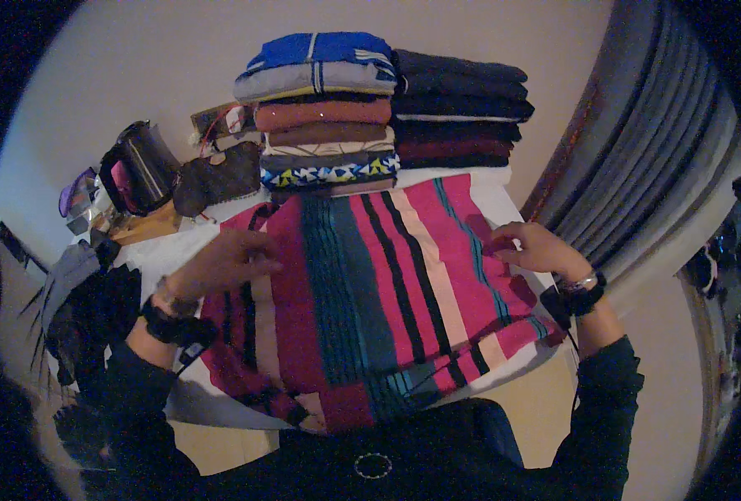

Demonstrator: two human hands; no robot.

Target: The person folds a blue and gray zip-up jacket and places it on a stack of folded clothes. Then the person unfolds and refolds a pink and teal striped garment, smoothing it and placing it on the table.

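Observation:
A striped knit garment (pixel 402 275) in pink, teal, black and peach lies spread on the white table before me, its near edge hanging at the table's front. Over its left side is my left hand (pixel 236 260), fingers bent and slightly blurred; whether it grips any cloth is unclear. At the right edge my right hand (pixel 530 247) has thumb and fingers close together by the pink cloth; a pinch on it cannot be made out. Both wrists wear dark bands.
Behind the garment stand a stack of folded clothes (pixel 327 119) and a darker folded stack (pixel 461 113). At the left are a brown pouch (pixel 220 178), a shiny dark container (pixel 139 169) and black cloth (pixel 98 319). A grey curtain (pixel 639 138) hangs at the right.

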